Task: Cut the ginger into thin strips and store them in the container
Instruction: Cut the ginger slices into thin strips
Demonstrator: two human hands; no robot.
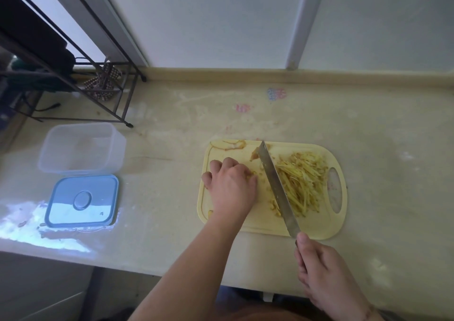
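Observation:
A pale yellow cutting board [312,225] lies on the counter. On its right half is a pile of thin ginger strips [301,185]. My left hand [229,185] rests on the board with curled fingers, holding a small bit of ginger [253,173] under the fingertips. My right hand [319,269] grips the handle of a long knife [276,185], whose blade lies across the board between my left hand and the strips. Ginger peel [232,145] sits at the board's far edge. The clear container [82,147] stands open to the far left.
The container's blue lid [83,201] lies on the counter in front of the container. A black wire rack [98,85] stands at the back left. The counter's front edge runs just below my arms. A wall and window frame close off the back.

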